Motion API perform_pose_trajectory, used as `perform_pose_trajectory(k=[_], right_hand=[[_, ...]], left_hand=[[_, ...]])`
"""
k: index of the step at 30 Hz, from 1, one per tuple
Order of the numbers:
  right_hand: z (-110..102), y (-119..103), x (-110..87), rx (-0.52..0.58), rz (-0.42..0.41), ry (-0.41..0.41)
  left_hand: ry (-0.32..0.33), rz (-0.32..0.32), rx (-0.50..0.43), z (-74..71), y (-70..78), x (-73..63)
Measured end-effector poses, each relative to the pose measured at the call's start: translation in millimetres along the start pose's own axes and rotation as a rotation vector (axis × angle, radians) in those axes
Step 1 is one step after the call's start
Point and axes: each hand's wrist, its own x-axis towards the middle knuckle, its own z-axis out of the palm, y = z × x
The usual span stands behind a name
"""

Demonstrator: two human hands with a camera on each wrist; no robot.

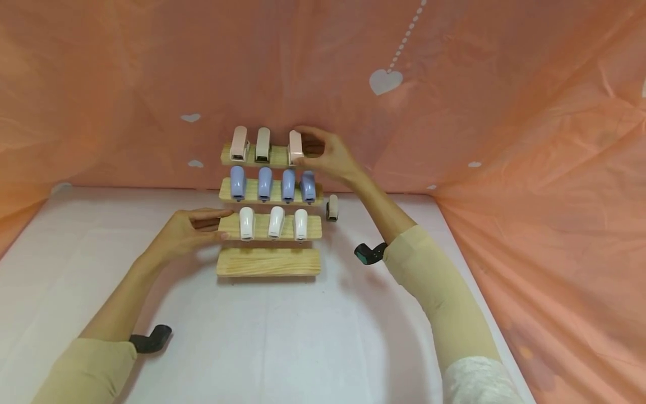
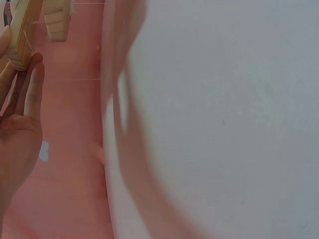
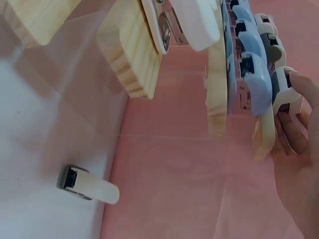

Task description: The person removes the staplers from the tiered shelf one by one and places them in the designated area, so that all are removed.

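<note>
A stepped wooden rack (image 1: 269,262) carries small staplers on its slats. My right hand (image 1: 330,154) is at the right end of the top slat, where thumb and fingers pinch a pale pink stapler (image 1: 295,147). In the right wrist view, this stapler (image 3: 283,88) stands at the slat's end beside a grey-and-white one. My left hand (image 1: 184,233) grips the left end of the slat with white staplers (image 1: 276,223), thumb in front and fingers behind. The left wrist view shows fingers around that wooden end (image 2: 22,42).
A pink stapler (image 1: 239,143) and a greyish-white stapler (image 1: 263,145) share the top slat. Blue staplers (image 1: 264,183) line the slat below. One beige stapler (image 1: 332,207) stands on the white table (image 1: 313,336), right of the rack. An orange-pink curtain (image 1: 323,67) hangs behind.
</note>
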Motion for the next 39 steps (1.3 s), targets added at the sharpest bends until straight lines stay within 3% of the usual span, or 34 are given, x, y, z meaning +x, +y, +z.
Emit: perform_pose_trajectory(k=[13,18,25,34,39], right_hand=[[-24.8,8.9,-23.4,-0.073,0.008,0.072],[-32.1,14.5,-31.5,-0.057,0.01,0.088],[-41.6,18.3,-39.2,-0.052,0.025,0.116],[-52.9,29.3,-51.7,-0.002,0.066,0.138],[-54.3,19.4,-68.5,0.006,0.082,0.133]], left_hand=[[-0.006,-0.019,-0.004,3.3,-4.6,2.7],[0.023,-0.055,0.005,5.4,-5.1,1.6],[-0.005,-0.01,0.007,3.4,-4.8,-0.9],[0.002,-0.025,-0.028,2.4,-8.1,-0.5],[-0.01,-0.016,-0.029,4.3,-8.0,0.1]])
